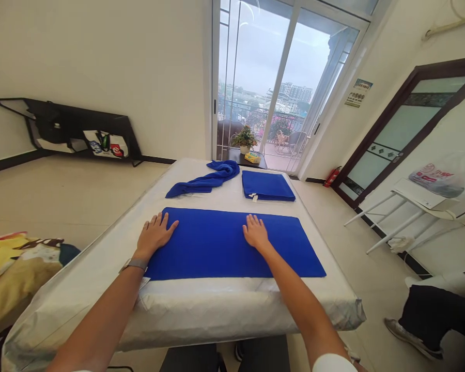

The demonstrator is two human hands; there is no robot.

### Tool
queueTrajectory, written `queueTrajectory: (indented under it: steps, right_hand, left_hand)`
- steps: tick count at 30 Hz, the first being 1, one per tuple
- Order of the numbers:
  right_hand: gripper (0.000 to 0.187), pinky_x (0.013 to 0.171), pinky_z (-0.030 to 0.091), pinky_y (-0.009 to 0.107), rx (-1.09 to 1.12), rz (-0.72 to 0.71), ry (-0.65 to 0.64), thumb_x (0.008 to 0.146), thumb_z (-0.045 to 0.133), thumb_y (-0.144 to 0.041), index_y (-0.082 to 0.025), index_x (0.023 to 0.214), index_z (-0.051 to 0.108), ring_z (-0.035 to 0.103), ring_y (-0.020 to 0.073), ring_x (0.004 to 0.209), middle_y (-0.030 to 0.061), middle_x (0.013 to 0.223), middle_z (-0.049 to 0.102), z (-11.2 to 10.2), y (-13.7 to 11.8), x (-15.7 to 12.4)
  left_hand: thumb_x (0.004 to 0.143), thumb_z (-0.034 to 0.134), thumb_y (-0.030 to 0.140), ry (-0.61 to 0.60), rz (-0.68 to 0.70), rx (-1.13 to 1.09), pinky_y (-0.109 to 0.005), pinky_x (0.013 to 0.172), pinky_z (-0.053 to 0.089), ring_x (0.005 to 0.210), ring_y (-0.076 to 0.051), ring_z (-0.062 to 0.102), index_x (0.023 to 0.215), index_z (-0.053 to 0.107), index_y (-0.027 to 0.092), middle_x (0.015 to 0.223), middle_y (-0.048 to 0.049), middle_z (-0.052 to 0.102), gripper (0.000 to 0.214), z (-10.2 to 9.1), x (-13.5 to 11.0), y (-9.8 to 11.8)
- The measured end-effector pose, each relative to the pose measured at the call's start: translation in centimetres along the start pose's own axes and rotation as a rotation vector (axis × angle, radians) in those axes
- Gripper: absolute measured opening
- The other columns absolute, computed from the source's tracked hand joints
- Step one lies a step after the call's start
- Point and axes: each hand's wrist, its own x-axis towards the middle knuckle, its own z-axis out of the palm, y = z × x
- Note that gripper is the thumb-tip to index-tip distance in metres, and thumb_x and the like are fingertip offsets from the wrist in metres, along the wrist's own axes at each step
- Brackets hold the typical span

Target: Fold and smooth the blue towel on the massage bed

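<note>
While both hands lie palm down with fingers apart, gripping nothing, the flat cloth point(213, 253) sits before the person on the covered surface point(225, 310). The left hand point(155, 235) spans the cloth's edge at nine o'clock; the right hand point(256, 233) presses just toward two o'clock of its middle. Uneven pressure could skew the cloth or ruck it between them. If the surface's cover is loose, it might drag along. A long push toward one o'clock could knock the stack point(268, 186); toward eleven, the crumpled cloth point(205, 181).
</note>
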Motion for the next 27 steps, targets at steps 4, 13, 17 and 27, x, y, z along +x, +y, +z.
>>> queueTrajectory:
  steps: [4,13,17,27]
  right_hand:
    - [0.069,0.124,0.006,0.040,0.069,0.002,-0.083,0.102,0.015,-0.049,-0.012,0.160,0.019,0.011,0.0193,0.154,0.0046,0.167,0.017,1.9,-2.3,2.9]
    - [0.068,0.124,0.008,0.041,-0.030,0.346,-0.050,0.103,0.016,-0.047,-0.011,0.160,0.017,0.012,0.0217,0.154,0.0053,0.167,0.017,0.7,15.1,0.2]
    - [0.068,0.124,0.009,0.041,-0.049,0.463,-0.015,0.103,0.012,-0.046,-0.011,0.161,0.015,0.011,0.0203,0.154,0.0061,0.168,0.015,1.1,20.2,-0.8]
    - [0.069,0.124,0.010,0.042,-0.009,0.449,0.058,0.102,0.014,-0.048,-0.011,0.160,0.019,0.012,0.0211,0.154,0.0056,0.167,0.018,1.7,19.6,-0.8]
  left_hand:
    - [0.094,0.014,0.066,-0.004,-0.007,0.019,-0.051,0.122,0.019,0.151,-0.032,0.024,0.156,0.027,0.009,0.164,-0.0165,0.026,0.086,0.1,0.0,0.0]
    - [0.095,0.016,0.064,0.008,0.003,0.080,-0.050,0.121,0.021,0.150,-0.032,0.027,0.157,0.028,0.010,0.163,-0.0154,0.029,0.082,0.4,0.1,-0.5]
    - [0.096,0.018,0.062,0.020,0.021,0.116,-0.051,0.121,0.022,0.150,-0.032,0.027,0.157,0.027,0.010,0.163,-0.0160,0.028,0.081,1.1,0.2,-0.8]
    - [0.093,0.019,0.067,-0.189,-0.115,0.146,-0.053,0.120,0.024,0.149,-0.034,0.029,0.155,0.030,0.006,0.161,-0.0201,0.030,0.088,-0.6,3.4,-0.5]
